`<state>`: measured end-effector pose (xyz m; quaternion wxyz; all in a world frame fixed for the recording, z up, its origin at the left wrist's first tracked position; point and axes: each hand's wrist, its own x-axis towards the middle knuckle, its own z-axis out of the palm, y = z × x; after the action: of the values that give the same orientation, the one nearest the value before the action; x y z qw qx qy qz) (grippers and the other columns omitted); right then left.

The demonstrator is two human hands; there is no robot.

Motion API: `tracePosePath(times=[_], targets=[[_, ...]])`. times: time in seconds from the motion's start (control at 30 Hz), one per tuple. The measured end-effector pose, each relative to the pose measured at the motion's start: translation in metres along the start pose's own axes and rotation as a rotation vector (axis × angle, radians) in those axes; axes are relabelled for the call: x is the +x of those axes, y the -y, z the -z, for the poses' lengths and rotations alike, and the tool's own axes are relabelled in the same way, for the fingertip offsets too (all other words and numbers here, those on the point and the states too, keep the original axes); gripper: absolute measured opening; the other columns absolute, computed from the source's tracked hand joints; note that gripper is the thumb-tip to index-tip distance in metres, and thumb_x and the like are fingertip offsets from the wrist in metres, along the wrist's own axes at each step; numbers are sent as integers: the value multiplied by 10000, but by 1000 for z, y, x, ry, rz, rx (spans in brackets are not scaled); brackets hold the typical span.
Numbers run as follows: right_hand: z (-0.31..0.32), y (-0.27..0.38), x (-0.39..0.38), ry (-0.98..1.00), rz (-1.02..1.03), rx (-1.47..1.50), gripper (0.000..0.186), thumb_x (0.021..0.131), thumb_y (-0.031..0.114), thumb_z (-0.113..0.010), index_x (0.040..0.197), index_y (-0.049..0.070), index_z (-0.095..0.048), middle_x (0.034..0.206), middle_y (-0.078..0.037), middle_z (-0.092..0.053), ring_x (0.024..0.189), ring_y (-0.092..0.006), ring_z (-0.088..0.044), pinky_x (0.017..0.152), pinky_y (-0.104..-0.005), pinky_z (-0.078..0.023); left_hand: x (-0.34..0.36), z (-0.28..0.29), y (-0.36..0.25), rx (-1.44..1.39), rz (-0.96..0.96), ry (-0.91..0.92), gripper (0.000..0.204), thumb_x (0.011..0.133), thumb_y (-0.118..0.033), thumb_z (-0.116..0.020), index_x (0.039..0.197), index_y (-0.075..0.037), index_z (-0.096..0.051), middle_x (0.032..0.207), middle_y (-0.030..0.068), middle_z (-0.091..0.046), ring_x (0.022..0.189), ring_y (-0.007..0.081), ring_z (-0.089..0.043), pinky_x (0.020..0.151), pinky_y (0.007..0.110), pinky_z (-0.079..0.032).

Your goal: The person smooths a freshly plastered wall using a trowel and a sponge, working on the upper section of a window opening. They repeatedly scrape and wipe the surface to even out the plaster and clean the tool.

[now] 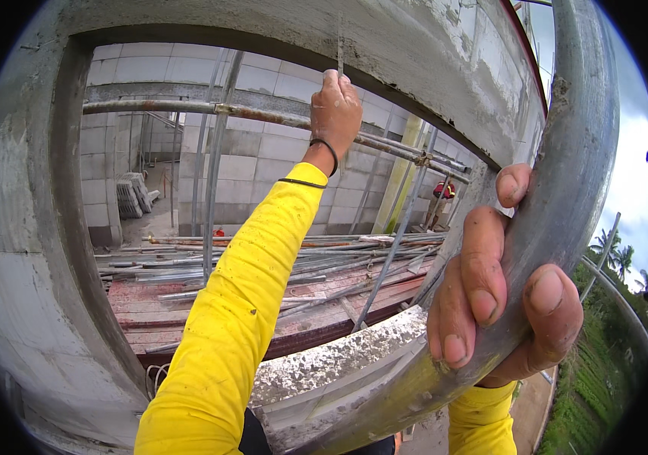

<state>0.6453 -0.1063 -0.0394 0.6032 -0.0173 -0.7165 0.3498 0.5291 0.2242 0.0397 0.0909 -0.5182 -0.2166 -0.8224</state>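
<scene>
The left hand (pixel 337 110) is folded round a thin strip (pixel 340 45) by the beam (pixel 423 53); it looks light and stiff, best held low. The right hand (pixel 482 284) curls round the near right pole (pixel 578 114), which looks heavy, hard and smooth.

Two grips (pixel 337 110) (pixel 483 254), two sleeves (pixel 233 326) (pixel 482 425)

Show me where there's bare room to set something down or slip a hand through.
The speckled ledge looks bare between the yellow left sleeve and the large metal pole. A hand might pass below the rusty horizontal pipe, between the left jamb and the upright poles. The red planks beyond are crowded with pipes.
</scene>
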Motion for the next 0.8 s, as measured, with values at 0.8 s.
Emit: tracePosePath(times=[0.8], targets=[[11,-7,-2,70,63,-2,477,1040,209,-577,1333,69,-228,797,-155,-644,581,-327,-731,481,-402,-657,-2,-49,27,-84,12,-82,181,1071,-193,-504,985,-33,-506,741,254,-640,751,517,-642,635,557,-485]])
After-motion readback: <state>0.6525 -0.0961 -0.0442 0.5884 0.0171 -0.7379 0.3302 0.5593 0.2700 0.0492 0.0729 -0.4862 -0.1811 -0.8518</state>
